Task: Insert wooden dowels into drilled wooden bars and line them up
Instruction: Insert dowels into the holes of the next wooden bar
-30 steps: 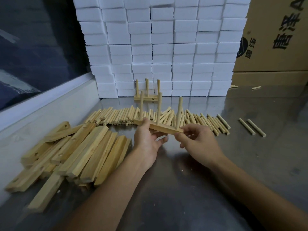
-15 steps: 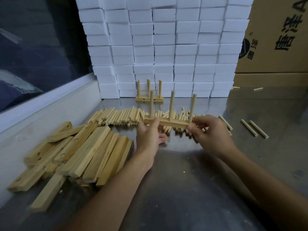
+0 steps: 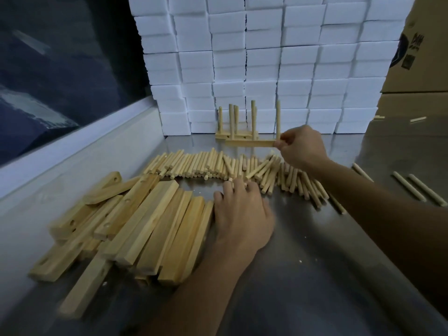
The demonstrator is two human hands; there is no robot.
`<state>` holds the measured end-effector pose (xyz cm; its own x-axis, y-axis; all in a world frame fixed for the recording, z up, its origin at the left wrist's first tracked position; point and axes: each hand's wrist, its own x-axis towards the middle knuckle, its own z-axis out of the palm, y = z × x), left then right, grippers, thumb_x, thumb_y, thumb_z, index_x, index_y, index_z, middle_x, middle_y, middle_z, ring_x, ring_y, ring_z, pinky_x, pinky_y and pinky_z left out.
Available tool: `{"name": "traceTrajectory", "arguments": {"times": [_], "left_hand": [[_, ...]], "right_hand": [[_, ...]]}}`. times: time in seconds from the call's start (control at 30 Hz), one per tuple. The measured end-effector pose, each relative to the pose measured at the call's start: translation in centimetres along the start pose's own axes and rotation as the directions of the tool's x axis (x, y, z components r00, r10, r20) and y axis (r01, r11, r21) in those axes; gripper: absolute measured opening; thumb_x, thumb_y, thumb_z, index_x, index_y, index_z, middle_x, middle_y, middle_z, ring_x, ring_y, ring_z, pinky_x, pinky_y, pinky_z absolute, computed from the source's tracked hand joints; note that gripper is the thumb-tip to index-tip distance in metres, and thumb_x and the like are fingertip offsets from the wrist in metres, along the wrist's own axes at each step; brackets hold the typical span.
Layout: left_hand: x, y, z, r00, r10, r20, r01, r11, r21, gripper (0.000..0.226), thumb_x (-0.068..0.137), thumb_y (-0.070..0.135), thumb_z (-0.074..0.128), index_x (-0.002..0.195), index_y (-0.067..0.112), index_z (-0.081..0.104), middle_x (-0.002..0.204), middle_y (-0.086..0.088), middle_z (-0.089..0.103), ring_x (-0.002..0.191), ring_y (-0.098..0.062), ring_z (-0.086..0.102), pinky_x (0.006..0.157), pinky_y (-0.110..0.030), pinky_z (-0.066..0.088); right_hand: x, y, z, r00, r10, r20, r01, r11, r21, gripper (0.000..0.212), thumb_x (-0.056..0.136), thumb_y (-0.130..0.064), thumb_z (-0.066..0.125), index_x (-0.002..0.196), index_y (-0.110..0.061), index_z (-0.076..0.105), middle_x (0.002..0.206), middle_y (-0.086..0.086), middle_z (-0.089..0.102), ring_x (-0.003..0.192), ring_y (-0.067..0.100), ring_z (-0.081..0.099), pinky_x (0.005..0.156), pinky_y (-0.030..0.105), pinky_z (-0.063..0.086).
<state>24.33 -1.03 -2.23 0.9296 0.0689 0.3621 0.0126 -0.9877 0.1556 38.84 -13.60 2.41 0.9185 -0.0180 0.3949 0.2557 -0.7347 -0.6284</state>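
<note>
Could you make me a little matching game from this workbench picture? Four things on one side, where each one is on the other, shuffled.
Things:
1. doweled bar
2. loose dowels
3. plain bars
4. white blocks

Places:
A. stacked as a wall at the back
B. piled at the table's left
C. held up by the right hand
D. lying in a row across the middle, at the left hand's fingertips

Pairs: 1-C, 2-D, 3-B, 4-A
</note>
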Motion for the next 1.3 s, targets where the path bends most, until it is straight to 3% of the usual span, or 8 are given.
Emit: {"name": "traceTrajectory", "arguments": {"times": [0.23,0.47,0.67,0.87,0.97,1.13,1.2,1.3], "left_hand": [[0.4,0.0,0.4,0.999,-0.005,-0.037,0.005,1.0,-0.022,0.038,0.095,0.042,0.039,0.122,0.018,0.051,0.125,-0.008,0.049,0.112,-0.026,0.042,0.09,-0.045,0.034],[0.3,0.0,0.7,0.998,-0.018,-0.058,0.017,1.0,-0.02,0.036,0.092,0.043,0.041,0.117,0.019,0.05,0.121,-0.007,0.05,0.106,-0.023,0.044,0.087,-0.045,0.036],[0.4,0.1,0.8,0.999,-0.03,-0.045,0.029,0.999,-0.022,0.03,0.092,0.043,0.039,0.111,0.022,0.049,0.117,-0.004,0.048,0.103,-0.021,0.042,0.085,-0.043,0.034],[0.3,0.1,0.7,0.998,-0.027,-0.05,0.026,0.999,-0.019,0.031,0.092,0.043,0.04,0.112,0.021,0.049,0.116,-0.004,0.049,0.103,-0.021,0.042,0.085,-0.043,0.035],[0.4,0.0,0.8,0.998,-0.029,-0.054,0.028,0.999,-0.023,0.03,0.092,0.043,0.04,0.111,0.022,0.05,0.115,-0.004,0.049,0.102,-0.021,0.042,0.085,-0.043,0.035],[0.4,-0.1,0.9,0.998,-0.032,-0.05,0.03,0.999,-0.034,0.029,0.09,0.042,0.039,0.108,0.022,0.05,0.114,-0.003,0.049,0.102,-0.021,0.042,0.085,-0.043,0.034],[0.4,-0.1,0.8,0.999,-0.023,-0.048,0.021,0.999,-0.041,0.029,0.091,0.041,0.038,0.109,0.022,0.05,0.115,-0.003,0.048,0.103,-0.02,0.041,0.086,-0.043,0.033],[0.5,-0.2,0.7,1.0,-0.014,-0.027,0.013,0.999,-0.036,0.031,0.092,0.04,0.036,0.111,0.021,0.051,0.117,-0.004,0.048,0.105,-0.022,0.041,0.087,-0.044,0.033]], "right_hand": [[6.1,-0.7,5.3,0.996,0.044,0.083,-0.034,0.992,-0.121,0.017,0.091,-0.021,0.068,0.102,-0.009,0.073,0.098,0.009,0.071,0.09,0.027,0.068,0.084,0.042,0.059],[9.1,-0.9,8.4,0.991,0.016,0.133,0.019,0.966,-0.259,0.02,0.09,-0.013,0.067,0.109,-0.007,0.067,0.108,0.015,0.067,0.1,0.033,0.065,0.089,0.045,0.056],[10.1,-1.3,9.6,0.993,0.004,0.12,0.032,0.954,-0.297,0.02,0.087,-0.012,0.07,0.106,-0.009,0.065,0.103,0.012,0.066,0.095,0.033,0.065,0.084,0.044,0.057],[9.7,-1.6,9.7,0.991,0.023,0.13,0.023,0.941,-0.339,0.016,0.082,-0.01,0.07,0.085,-0.011,0.055,0.074,0.004,0.05,0.08,0.029,0.058,0.068,0.037,0.049],[9.2,-2.1,9.3,0.986,0.012,0.164,0.047,0.936,-0.35,0.024,0.083,-0.013,0.065,0.074,-0.016,0.043,0.076,0.005,0.051,0.08,0.028,0.056,0.074,0.039,0.048],[8.2,-2.7,7.4,0.99,-0.036,0.136,0.082,0.932,-0.354,0.02,0.085,-0.014,0.065,0.075,-0.014,0.047,0.074,0.003,0.052,0.081,0.028,0.057,0.082,0.042,0.05],[7.4,-2.9,6.2,0.99,-0.062,0.124,0.102,0.933,-0.345,0.011,0.088,-0.019,0.065,0.088,-0.011,0.057,0.08,0.005,0.058,0.083,0.028,0.06,0.084,0.043,0.053],[5.5,-3.4,4.1,0.991,-0.089,0.104,0.118,0.942,-0.316,0.018,0.089,-0.024,0.064,0.099,-0.009,0.065,0.09,0.007,0.067,0.084,0.027,0.064,0.082,0.043,0.057]]}}
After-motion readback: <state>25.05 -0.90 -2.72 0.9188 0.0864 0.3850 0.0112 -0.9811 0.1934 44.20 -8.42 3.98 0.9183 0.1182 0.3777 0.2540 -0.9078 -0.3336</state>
